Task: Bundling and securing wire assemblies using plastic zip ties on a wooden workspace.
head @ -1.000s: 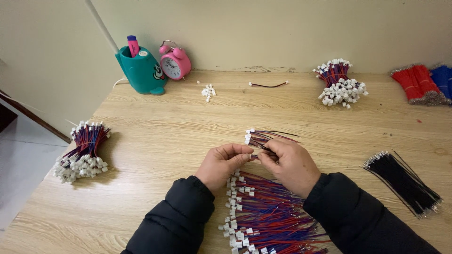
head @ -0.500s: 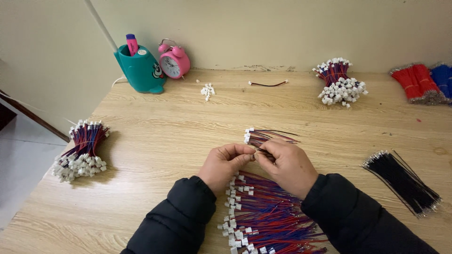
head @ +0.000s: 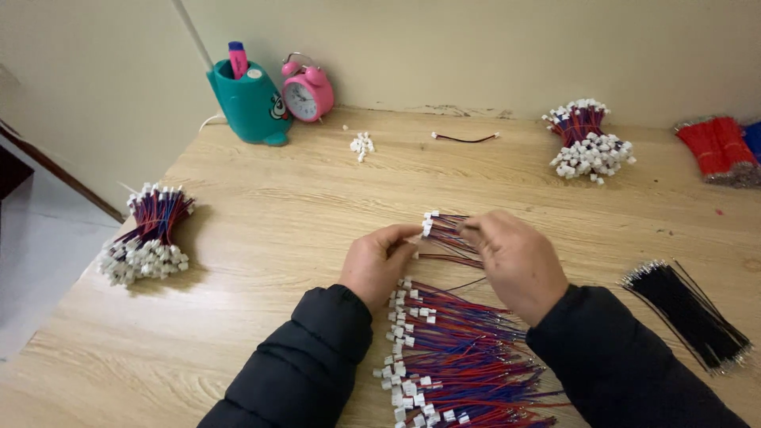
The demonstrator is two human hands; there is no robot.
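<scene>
Head view, wooden table (head: 261, 206). Both my hands meet just past the middle of it, sleeves dark.

My left hand (head: 376, 263): thumb and forefinger pinched narrow at the white-plug end of a small bunch of red-and-blue wires (head: 445, 230). My right hand (head: 515, 261): fingers curled closed over the same bunch from the right side, covering most of its length. The bunch sits between the two hands, plugs toward the left, slightly off the table as far as I can tell; whether its lower edge touches the wood is hidden.

Directly below my hands, between my forearms: a large loose pile of the same wires (head: 456, 357), white plugs mostly along its left edge, lying flat on the table.

Elsewhere:
- left edge: a tied wire bundle (head: 147, 238)
- far right: a second tied bundle (head: 587, 143)
- right, near my right sleeve: a sheaf of black wires (head: 690, 309)
- right corner: red wires (head: 717, 147)
- back left, against the wall: teal pen holder (head: 250, 103), pink alarm clock (head: 307, 89) just beside it
- back middle: small heap of white plugs (head: 361, 146); one single wire (head: 465, 138) lying apart from it
</scene>
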